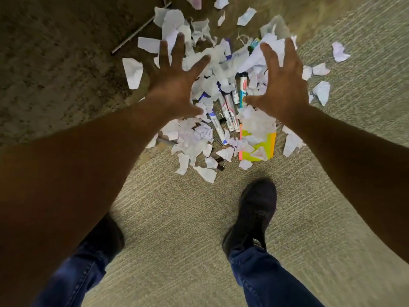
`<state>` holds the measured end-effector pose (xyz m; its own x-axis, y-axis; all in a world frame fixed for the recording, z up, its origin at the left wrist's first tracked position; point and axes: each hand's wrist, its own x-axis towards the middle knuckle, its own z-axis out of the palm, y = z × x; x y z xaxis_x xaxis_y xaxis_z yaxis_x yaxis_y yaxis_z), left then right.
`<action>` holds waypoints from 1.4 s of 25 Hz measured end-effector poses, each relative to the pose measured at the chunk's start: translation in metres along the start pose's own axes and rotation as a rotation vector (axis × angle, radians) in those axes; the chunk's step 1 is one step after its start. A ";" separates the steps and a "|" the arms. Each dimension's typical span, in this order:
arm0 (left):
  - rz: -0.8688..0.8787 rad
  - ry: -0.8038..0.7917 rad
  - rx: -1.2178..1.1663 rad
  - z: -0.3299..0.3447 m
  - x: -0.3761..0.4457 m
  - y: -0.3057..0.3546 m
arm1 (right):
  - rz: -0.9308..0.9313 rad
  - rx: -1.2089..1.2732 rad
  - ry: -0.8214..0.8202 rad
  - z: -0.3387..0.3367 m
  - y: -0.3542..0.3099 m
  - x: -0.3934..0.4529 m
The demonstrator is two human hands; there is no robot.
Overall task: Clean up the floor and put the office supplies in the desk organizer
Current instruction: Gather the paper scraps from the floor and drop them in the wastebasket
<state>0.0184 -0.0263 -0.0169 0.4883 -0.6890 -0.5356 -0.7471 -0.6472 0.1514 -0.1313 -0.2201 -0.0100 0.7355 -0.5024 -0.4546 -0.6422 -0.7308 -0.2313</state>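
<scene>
A heap of torn and crumpled white paper scraps [199, 134] covers the carpet ahead of me. Several markers [228, 111] lie among the scraps, one with a teal body [242, 87]. A pad of yellow, pink and orange sticky notes [257, 144] sits at the heap's near right side. Black binder clips [220, 165] lie at the near edge. My left hand [174, 83] and my right hand [281, 85] hover above the heap, both with fingers spread and nothing in them. No desk organizer is in view.
Beige carpet [177, 218] fills the near floor. A darker shadowed area [55, 63] lies at the far left, with a thin metal rod [139, 29] across it. My black shoes [254, 213] and jeans stand just short of the heap. Loose scraps [339, 52] lie scattered at the right.
</scene>
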 end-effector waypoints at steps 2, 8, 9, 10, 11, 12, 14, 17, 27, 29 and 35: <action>0.014 -0.045 -0.002 0.001 0.016 -0.001 | -0.059 -0.063 -0.086 0.002 0.005 0.013; 0.109 -0.012 0.003 0.023 0.018 0.024 | -0.159 -0.214 -0.098 0.019 0.015 0.015; 0.112 0.022 0.012 0.025 0.015 0.029 | -0.176 -0.229 -0.071 0.022 0.019 0.012; 0.109 0.038 0.006 0.027 0.011 0.033 | -0.189 -0.237 -0.064 0.023 0.022 0.008; 0.104 0.040 -0.009 0.027 0.008 0.037 | -0.197 -0.227 -0.069 0.023 0.026 0.004; 0.101 0.039 -0.025 0.027 0.004 0.040 | -0.197 -0.200 -0.074 0.024 0.029 0.001; 0.095 0.079 -0.065 0.025 -0.002 0.044 | -0.182 -0.123 -0.048 0.022 0.034 -0.008; 0.054 0.205 -0.288 0.017 -0.014 0.047 | -0.108 0.073 0.041 0.016 0.032 -0.021; -0.324 0.275 -0.891 -0.031 -0.085 0.026 | 0.215 0.569 0.130 -0.020 -0.019 -0.065; -0.403 0.263 -1.059 -0.041 -0.098 0.016 | 0.238 0.636 0.101 -0.027 -0.040 -0.072; -0.513 0.333 -1.309 -0.083 -0.152 -0.028 | 0.286 0.853 0.071 -0.058 -0.116 -0.093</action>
<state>0.0023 0.0692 0.1289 0.7879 -0.2179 -0.5760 0.3913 -0.5450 0.7415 -0.1122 -0.1152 0.1088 0.5161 -0.6607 -0.5451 -0.7239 0.0038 -0.6899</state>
